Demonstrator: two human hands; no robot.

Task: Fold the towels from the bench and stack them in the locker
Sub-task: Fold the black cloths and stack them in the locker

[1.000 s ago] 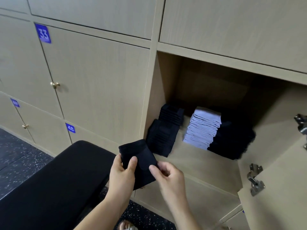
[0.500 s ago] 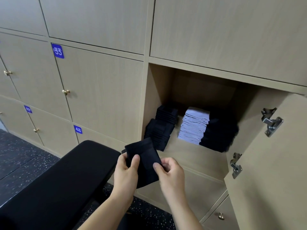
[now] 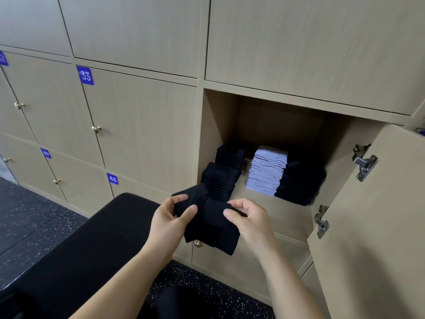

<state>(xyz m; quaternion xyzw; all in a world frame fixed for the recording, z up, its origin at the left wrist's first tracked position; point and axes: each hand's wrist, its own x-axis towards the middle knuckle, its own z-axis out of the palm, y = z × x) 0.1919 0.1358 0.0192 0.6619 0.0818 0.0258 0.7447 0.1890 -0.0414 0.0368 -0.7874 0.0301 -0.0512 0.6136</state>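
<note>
Left hand grip pinches black towel at left edge; right hand grip pinches folded flap. Towel held in air before open locker, just beside counter end.

Soft, even indoor light, a bit fuzzy in spots.
Bright and flat on the pale wooden locker doors, with no hard glare. Much darker deep inside the open pale wooden locker, with thick shadow at the back. Hard to see any folds in the black folded towel held in front, nearly one dark blob. Clear and bright on the stack of light grey folded towels. Small shine on the silver metal hinge. A little soft around the left hand and right hand. Bent lines near the edges, like through a round lens.
</note>
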